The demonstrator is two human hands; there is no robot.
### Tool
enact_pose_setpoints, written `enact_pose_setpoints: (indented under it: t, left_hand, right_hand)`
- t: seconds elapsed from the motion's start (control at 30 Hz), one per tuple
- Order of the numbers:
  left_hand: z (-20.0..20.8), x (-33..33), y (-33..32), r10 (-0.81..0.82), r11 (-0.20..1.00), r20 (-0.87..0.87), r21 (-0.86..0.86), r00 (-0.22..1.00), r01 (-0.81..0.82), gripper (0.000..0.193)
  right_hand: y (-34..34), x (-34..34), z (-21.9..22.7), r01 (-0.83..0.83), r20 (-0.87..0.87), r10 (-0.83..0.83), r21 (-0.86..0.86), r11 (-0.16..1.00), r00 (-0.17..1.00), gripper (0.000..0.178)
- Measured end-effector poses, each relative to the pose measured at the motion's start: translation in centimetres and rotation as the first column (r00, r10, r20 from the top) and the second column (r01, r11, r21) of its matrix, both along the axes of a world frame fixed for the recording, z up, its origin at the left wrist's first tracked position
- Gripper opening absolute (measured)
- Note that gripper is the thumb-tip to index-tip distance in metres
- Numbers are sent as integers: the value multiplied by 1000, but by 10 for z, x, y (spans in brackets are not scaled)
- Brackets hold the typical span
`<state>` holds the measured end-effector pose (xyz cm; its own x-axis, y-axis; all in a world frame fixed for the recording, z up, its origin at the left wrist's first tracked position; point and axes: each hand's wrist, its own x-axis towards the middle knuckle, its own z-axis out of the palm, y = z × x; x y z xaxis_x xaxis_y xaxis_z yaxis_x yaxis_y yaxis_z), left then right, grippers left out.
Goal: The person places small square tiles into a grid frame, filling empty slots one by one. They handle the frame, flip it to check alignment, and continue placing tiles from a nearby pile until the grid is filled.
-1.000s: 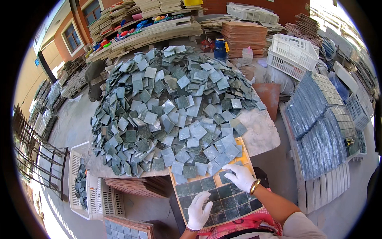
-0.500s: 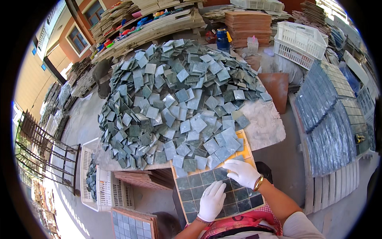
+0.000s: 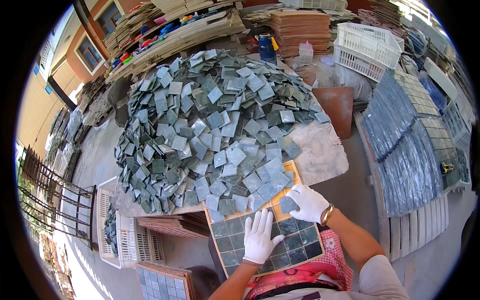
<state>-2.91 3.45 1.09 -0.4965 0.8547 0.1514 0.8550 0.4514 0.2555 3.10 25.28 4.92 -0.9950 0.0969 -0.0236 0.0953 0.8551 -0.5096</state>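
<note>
My right hand (image 3: 309,204), in a white glove, pinches a square grey-green tile (image 3: 288,204) above the far right part of a yellow grid tray (image 3: 276,198). Dark green tiles (image 3: 233,227) sit in rows in the tray's nearer squares. Across these rows lies my left hand (image 3: 258,239), gloved too, flat with fingers spread and nothing in it. Some tiles under that palm are hidden. Loose tiles (image 3: 272,170) overlap the tray's far edge, spilling from a large heap (image 3: 200,120) on the table.
A pale board tabletop (image 3: 320,150) carries the heap. White plastic crates stand at lower left (image 3: 142,237) and far right (image 3: 367,42). Stacked tile sheets (image 3: 400,135) rest on a pallet at right. Tiled panels (image 3: 162,280) stand at lower left.
My right hand has lifted slightly off the tray and now shows a tile in its fingers. My left hand has spread flat, fingers pointing away. The view has shifted a little.
</note>
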Motion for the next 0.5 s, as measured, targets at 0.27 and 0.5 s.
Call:
enact_pose_setpoints:
  t: [0.27,0.5]
  left_hand:
    - [-3,8,-23,60,998,-4,2,998,-60,75]
    - [-4,14,-18,76,997,4,24,997,-76,76]
  right_hand:
    - [-5,-7,-18,-58,-103,52,-56,997,993,24]
    - [-12,-16,-32,-54,-126,43,-86,995,991,12]
